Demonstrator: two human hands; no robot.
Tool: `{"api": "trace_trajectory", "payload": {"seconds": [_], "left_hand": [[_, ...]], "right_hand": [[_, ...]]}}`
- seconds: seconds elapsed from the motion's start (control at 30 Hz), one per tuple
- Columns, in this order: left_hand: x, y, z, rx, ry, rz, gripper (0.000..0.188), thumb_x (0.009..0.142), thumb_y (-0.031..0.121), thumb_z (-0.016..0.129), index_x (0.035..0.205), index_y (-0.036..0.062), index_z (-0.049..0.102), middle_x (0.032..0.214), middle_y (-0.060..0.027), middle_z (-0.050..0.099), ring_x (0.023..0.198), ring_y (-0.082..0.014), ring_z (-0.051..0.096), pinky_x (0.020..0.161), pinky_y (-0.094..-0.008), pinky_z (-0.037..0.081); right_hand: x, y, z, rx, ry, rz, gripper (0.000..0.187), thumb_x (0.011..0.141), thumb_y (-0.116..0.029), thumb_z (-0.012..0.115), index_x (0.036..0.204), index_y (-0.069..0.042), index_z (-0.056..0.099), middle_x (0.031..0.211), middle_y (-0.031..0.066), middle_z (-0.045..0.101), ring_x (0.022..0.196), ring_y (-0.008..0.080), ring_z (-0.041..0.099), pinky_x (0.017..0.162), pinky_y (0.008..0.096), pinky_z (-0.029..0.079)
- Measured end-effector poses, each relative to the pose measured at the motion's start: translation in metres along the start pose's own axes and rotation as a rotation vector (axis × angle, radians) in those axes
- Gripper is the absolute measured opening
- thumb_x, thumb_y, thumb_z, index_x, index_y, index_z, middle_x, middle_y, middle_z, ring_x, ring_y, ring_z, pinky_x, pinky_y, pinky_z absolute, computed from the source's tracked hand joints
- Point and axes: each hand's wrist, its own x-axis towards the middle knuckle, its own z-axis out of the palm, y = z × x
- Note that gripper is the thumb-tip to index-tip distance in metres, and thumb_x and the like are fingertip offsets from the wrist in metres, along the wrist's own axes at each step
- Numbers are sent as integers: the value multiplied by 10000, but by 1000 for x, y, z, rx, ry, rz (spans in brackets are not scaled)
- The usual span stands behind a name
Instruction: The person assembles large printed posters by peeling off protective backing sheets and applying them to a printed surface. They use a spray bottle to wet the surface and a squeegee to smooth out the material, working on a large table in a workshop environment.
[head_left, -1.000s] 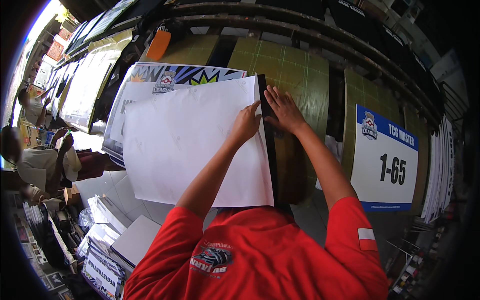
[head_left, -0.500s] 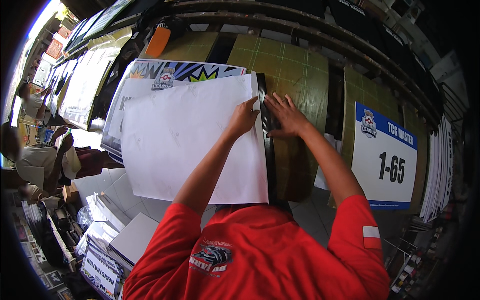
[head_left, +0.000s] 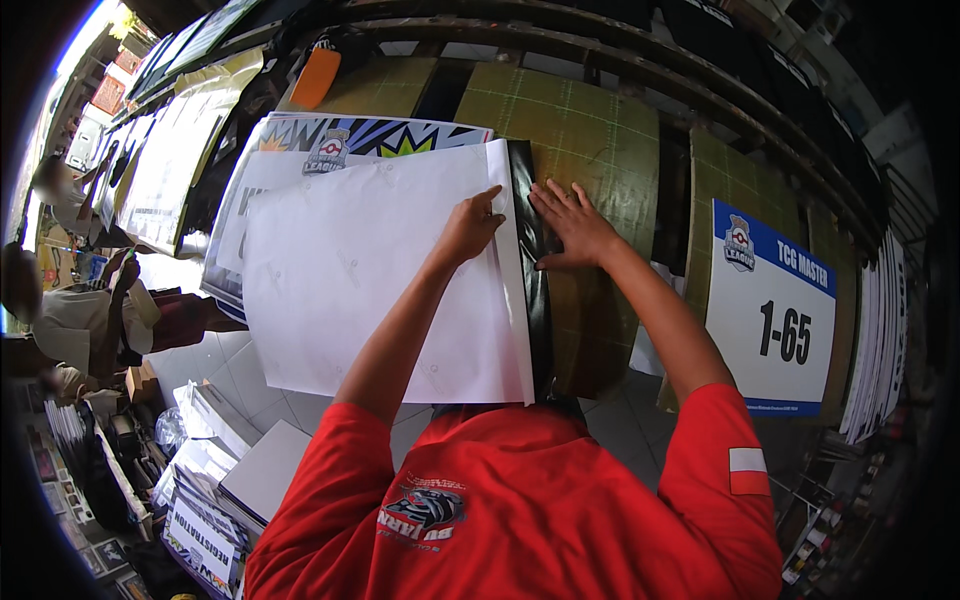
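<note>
A large white sheet (head_left: 350, 290) with faint repeated printed marks, like backing paper, lies in front of me. My left hand (head_left: 470, 228) is at its right side, fingers bent and closed on the sheet near the edge. A paler strip (head_left: 516, 330) runs down the right margin beside that hand. Next to it, a glossy black strip (head_left: 541, 340) shows along the sheet's right side. My right hand (head_left: 578, 232) lies flat with fingers spread, its fingertips and thumb on the black strip's edge and its palm over the green cutting mat (head_left: 600, 140). Colourful printed boards (head_left: 375, 135) stick out beneath the sheet.
A blue-and-white printed sign board (head_left: 768, 330) lies at the right. An orange flat tool (head_left: 316, 78) rests at the far left of the bench. Stacked boards (head_left: 265, 470) stand on the floor at lower left. People (head_left: 85, 320) are at the left.
My left hand has shifted slightly left, and the sheet's right edge has come left with it, showing more of the black strip. My right hand stays nearly in place.
</note>
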Motion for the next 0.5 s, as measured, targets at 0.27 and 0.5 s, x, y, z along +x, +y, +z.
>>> {"api": "trace_trajectory", "payload": {"seconds": [0.27,0.5], "left_hand": [[-4,-13,-11,-124,-25,-118,557,800,75,668,1336,16,529,677,-160,559,618,-247,564,630,-358,468],[-15,14,7,22,180,57,408,858,61,585,1264,45,552,939,-259,652,878,-436,628,790,-468,495]], "right_hand": [[1,0,2,-13,15,-1,1151,720,-819,504,1535,-93,140,1603,86,140,1477,299,115,1173,557,74],[2,-3,-9,-20,-24,4,1156,699,-793,557,1510,-46,210,1588,110,185,1469,313,144,1163,574,116]]}}
